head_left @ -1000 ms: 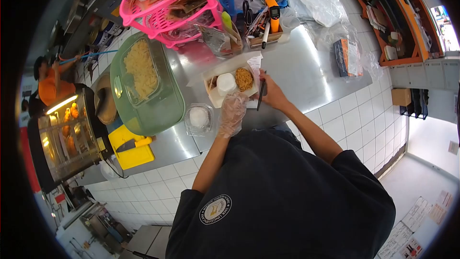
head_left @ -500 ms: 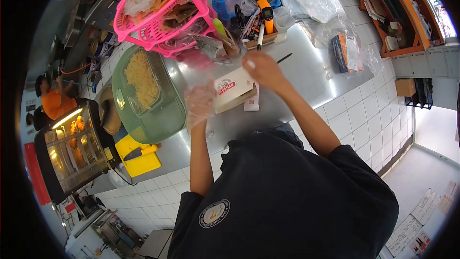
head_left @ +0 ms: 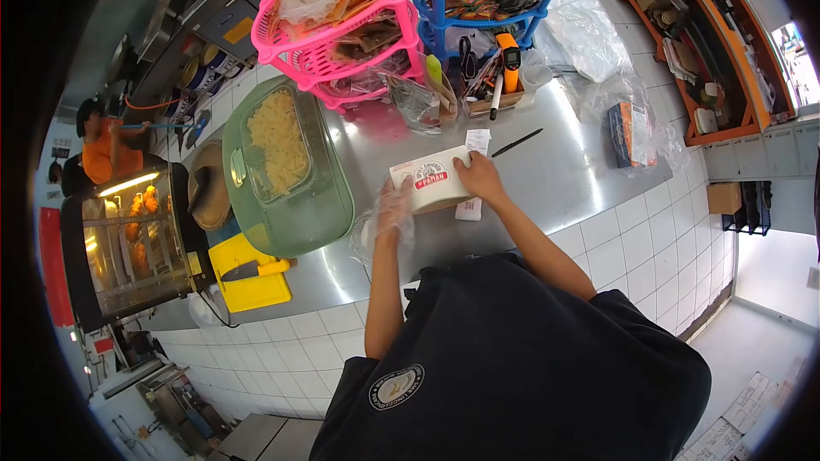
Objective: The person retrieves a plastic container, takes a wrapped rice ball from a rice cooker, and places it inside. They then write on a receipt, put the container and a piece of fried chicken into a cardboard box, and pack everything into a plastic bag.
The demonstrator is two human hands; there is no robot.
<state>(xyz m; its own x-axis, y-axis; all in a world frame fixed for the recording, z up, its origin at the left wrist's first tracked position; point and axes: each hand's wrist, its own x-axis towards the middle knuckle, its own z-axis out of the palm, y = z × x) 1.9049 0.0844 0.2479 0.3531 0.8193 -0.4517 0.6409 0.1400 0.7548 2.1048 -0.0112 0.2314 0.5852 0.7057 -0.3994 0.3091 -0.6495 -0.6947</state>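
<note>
And here I am at the tabletop [head_left: 553,172], with 2 hands on 1 white box [head_left: 431,177]! My left hand [head_left: 395,205], in a clear plastic glove, has its grip closed around the near-left end. My right hand [head_left: 480,177] is bare, its grip closed on the opposite end, fingertips at the top edge. The box sits right between my 2 grips, printed lid up, and the lid looks down.

What makes this good handling? Even, light pressure from both sides, I'd say: squeeze too hard and the card walls could buckle; lean on 1 side and the lid could go crooked. Level is best, so whatever is inside doesn't slide. The loose glove film wants watching too, as it could catch under the lid's edge.

Look at the paper slip [head_left: 477,141], just beyond my right grip, with another bit of paper [head_left: 468,209] on the near side of the box; a careless drag could crumple either. The black pen [head_left: 517,142] lies just past my right grip, out to the right. Left of my gloved grip, there's the big green container [head_left: 329,196], close enough for my knuckles to mind!
</note>
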